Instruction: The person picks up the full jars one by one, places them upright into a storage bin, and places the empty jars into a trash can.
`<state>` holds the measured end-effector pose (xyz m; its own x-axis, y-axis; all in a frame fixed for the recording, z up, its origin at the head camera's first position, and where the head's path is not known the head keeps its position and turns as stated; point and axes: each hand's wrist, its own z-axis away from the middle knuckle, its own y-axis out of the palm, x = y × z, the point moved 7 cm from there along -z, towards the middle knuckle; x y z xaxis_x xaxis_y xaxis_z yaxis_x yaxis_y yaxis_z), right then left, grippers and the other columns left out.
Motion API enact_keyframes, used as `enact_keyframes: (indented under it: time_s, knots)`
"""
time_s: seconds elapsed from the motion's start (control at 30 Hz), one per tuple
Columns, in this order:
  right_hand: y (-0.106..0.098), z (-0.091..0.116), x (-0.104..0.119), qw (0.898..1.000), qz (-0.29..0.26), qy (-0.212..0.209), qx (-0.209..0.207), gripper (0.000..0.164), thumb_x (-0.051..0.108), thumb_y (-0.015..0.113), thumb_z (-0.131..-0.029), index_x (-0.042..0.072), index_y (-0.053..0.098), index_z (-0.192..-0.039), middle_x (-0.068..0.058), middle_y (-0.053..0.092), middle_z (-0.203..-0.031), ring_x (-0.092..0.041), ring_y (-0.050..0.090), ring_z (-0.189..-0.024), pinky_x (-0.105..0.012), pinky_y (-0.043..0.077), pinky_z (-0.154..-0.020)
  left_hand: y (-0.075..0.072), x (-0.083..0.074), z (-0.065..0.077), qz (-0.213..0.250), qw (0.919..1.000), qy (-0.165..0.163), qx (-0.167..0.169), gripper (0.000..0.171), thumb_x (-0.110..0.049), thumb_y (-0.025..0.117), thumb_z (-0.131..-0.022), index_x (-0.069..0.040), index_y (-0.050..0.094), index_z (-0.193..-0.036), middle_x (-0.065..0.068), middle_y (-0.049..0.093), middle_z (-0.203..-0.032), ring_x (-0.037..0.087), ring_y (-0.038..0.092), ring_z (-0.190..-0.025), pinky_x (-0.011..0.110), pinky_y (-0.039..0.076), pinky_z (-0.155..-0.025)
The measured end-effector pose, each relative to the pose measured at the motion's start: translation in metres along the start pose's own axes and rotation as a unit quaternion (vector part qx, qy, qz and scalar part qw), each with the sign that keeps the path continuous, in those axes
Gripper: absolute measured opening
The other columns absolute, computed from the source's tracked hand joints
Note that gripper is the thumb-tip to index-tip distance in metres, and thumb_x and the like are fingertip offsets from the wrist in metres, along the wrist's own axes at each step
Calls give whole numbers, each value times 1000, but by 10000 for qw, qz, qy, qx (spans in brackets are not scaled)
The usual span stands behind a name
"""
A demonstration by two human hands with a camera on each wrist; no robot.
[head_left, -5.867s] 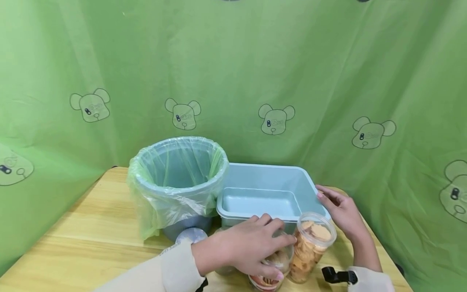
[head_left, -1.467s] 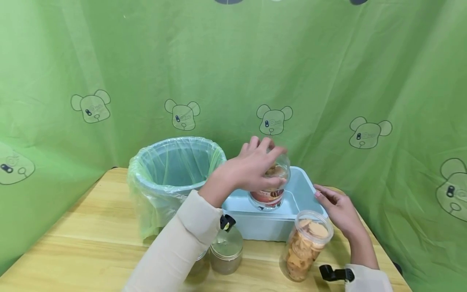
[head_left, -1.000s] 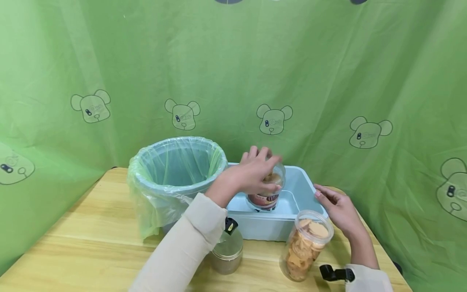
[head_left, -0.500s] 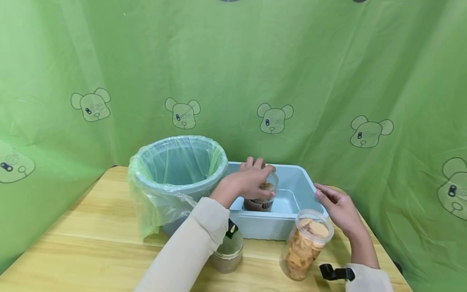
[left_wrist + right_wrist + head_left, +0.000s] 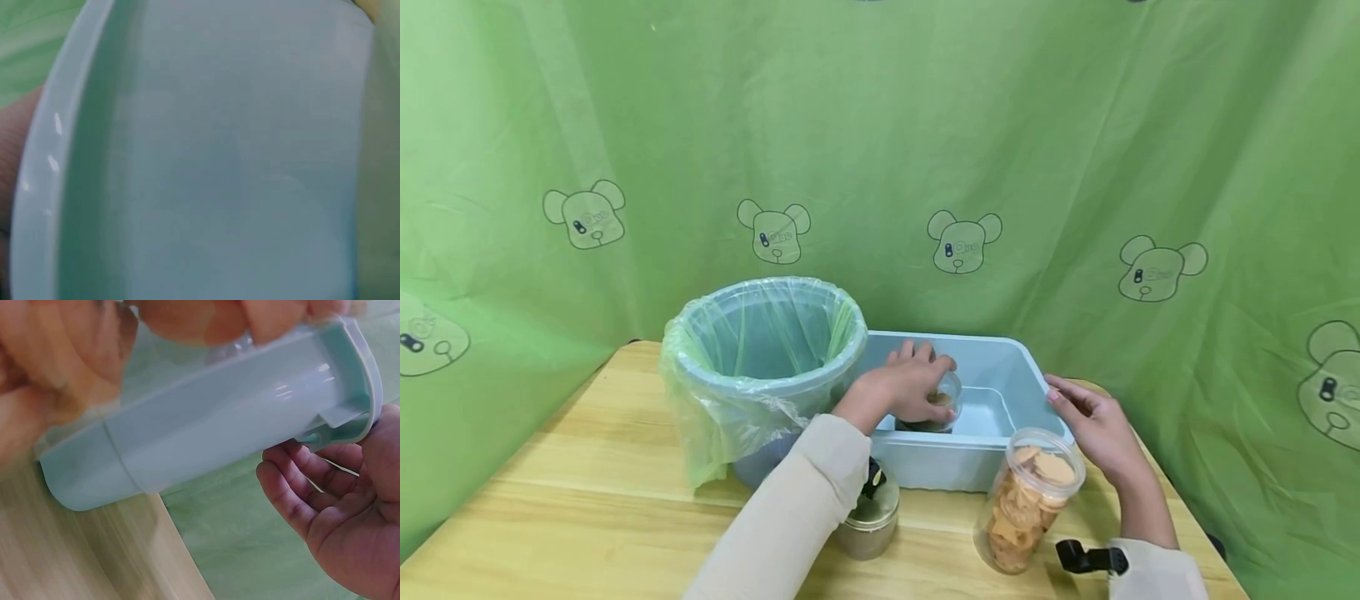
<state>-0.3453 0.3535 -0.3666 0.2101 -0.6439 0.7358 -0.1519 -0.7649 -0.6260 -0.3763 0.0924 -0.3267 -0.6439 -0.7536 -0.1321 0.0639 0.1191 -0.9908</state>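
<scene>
My left hand [image 5: 913,385] grips a clear plastic jar [image 5: 951,392] of brownish snacks from above, inside the light blue plastic tub [image 5: 1000,442]. The jar stands low behind the tub's front wall, so its lower part is hidden. At the tub's right end, my right hand [image 5: 1097,425] holds the rim; in the right wrist view its curled fingers [image 5: 294,487] lie under the rim from outside. A taller clear jar of orange crisps [image 5: 1026,508] stands on the table in front of the tub's right end. The left wrist view is mostly filled by the blue tub wall [image 5: 219,156].
A blue bin [image 5: 767,383] lined with a green bag stands left of the tub. A short lidded jar [image 5: 868,529] stands in front of the tub, partly behind the left sleeve. The wooden table [image 5: 587,500] ends at a green curtain [image 5: 865,125].
My left hand has carried the snack jar from the table into the tub, then lowered it and shifted it leftwards. The right hand has stayed on the tub's rim.
</scene>
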Motion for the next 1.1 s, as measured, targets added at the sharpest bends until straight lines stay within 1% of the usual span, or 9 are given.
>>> enact_keyframes:
  time_s: [0.07,0.13,0.4,0.6,0.73,0.93,1.0,1.1]
  knots:
    - [0,0,0,10000,-49,5,12,60,46,48,-108,6,49,-151,-24,52,-148,-37,51,-130,-9,43,-84,3,1,0,16,10000,-32,30,70,-57,67,-94,-24,44,-152,6,45,-138,23,36,-120,36,37,-100]
    - [0,-1,1,10000,-72,4,22,59,45,49,-108,5,49,-151,-25,52,-148,-38,50,-130,-9,43,-84,4,3,0,36,10000,-68,46,70,-58,67,-93,-25,45,-151,6,46,-137,22,36,-119,35,37,-99]
    - [1,-1,1,10000,-16,85,30,61,47,48,-107,5,49,-151,-24,52,-148,-38,50,-131,-10,43,-85,4,3,2,137,9998,-137,96,68,-58,68,-93,-27,46,-149,5,46,-134,21,36,-118,35,37,-97]
    - [1,0,2,9999,-44,89,21,62,48,48,-107,5,49,-151,-24,52,-148,-39,50,-131,-10,43,-84,2,3,5,127,9997,-160,103,71,-59,72,-89,-28,47,-148,4,46,-132,21,36,-112,33,38,-91]
    - [1,1,1,10000,-39,88,18,62,48,48,-107,4,49,-151,-24,51,-148,-39,49,-131,-9,43,-84,2,1,5,120,9998,-152,111,72,-59,74,-88,-28,48,-147,3,46,-130,21,36,-110,33,38,-90]
    - [1,0,1,10000,13,57,-24,61,47,48,-107,4,50,-150,-24,53,-147,-36,51,-129,-9,43,-84,1,-1,5,89,9998,-161,102,73,-59,74,-88,-28,47,-148,3,47,-129,21,37,-109,33,38,-90]
    - [0,0,1,10000,53,34,-33,60,47,49,-107,5,51,-150,-23,54,-146,-33,52,-127,-10,44,-84,1,-1,5,58,9998,-179,112,74,-59,74,-87,-28,47,-149,3,47,-131,21,37,-111,33,38,-92]
    - [0,0,2,10000,44,18,-42,60,46,49,-107,5,51,-150,-23,54,-146,-32,53,-127,-10,44,-84,1,-1,5,10,9998,-185,102,77,-60,74,-87,-29,45,-152,3,47,-136,21,37,-115,33,38,-94]
